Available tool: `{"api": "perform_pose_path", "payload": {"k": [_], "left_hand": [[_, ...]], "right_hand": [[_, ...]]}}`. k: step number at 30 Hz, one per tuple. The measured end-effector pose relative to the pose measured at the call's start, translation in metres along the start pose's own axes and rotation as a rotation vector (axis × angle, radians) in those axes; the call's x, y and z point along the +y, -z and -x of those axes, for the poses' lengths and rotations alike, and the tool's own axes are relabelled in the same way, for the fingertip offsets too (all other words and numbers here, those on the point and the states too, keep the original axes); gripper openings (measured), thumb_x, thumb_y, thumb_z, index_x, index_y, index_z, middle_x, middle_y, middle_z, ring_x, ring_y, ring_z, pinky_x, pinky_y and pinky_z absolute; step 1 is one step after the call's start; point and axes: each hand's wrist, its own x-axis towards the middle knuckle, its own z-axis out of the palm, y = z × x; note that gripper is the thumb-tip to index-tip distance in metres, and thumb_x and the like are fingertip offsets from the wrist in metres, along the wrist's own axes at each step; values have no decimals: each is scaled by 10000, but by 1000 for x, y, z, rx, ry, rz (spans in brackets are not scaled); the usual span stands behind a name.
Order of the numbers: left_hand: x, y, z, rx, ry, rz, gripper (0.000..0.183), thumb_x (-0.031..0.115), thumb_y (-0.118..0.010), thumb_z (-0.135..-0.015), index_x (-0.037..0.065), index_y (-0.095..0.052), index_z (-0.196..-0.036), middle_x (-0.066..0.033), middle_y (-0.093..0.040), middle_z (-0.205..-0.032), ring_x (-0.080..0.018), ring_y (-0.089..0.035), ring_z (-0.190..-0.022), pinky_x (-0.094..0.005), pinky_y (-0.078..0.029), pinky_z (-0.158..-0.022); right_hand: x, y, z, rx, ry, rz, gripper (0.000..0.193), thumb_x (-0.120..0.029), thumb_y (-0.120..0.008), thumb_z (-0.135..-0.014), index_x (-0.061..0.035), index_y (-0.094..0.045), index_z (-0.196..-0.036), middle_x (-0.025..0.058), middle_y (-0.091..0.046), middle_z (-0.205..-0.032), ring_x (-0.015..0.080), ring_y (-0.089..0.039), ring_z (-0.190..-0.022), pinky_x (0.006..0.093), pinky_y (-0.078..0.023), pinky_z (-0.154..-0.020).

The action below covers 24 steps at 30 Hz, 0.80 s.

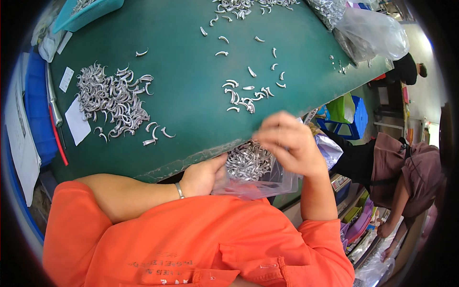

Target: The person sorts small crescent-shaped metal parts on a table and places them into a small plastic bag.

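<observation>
Below the table's near edge, my left hand is closed on the rim of a clear plastic bag. Many small curved silver metal pieces fill the bag. My right hand hovers at the bag's right side, by the table edge. Its fingers are curled and smeared by motion, so whether they hold a piece cannot be made out. A small scattered group of the same hooked pieces lies on the green table just beyond my right hand. At the left is a large pile of them.
More pieces lie at the table's far edge, near a filled plastic bag. A teal basket stands far left, above paper slips and a blue bin. On the right, a person in brown handles plastic sheeting.
</observation>
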Motion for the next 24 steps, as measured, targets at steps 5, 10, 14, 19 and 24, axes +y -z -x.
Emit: {"api": "perform_pose_path", "payload": {"k": [5,10,14,19,24], "left_hand": [[5,-10,3,98,39,43,475,258,-455,-1006,151,-366,-551,40,-285,-501,-102,-216,-412,-292,-187,-397],[1,-6,1,84,23,-1,493,275,-441,-1013,154,-358,-543,40,-285,-497,-102,-214,-407,-291,-184,-392],[5,-9,3,69,42,23,489,273,-440,-1012,154,-360,-545,43,-287,-497,-101,-214,-406,-289,-182,-395],[1,-7,2,66,-10,9,470,263,-447,-1007,152,-366,-558,48,-278,-505,-98,-207,-412,-289,-177,-400],[5,-11,6,57,26,30,436,245,-463,-1001,153,-382,-583,47,-298,-526,-86,-231,-443,-284,-189,-413]], "right_hand": [[10,-16,-23,194,-30,182,243,31,-709,-753,-27,-648,-981,106,-615,-945,298,-596,-853,368,-490,-750],[8,-7,-8,257,-239,105,200,32,-726,-739,-28,-650,-915,111,-626,-918,264,-617,-811,351,-497,-682],[8,-14,-18,320,-48,258,266,-6,-706,-785,-31,-663,-1047,119,-625,-991,284,-600,-909,354,-488,-759],[4,6,-7,-86,1,-5,310,-17,-721,-756,-28,-663,-1060,121,-614,-1000,296,-574,-886,369,-469,-783],[15,-7,-31,335,7,372,223,11,-717,-736,-26,-684,-953,100,-617,-955,288,-586,-873,359,-477,-777]]}}
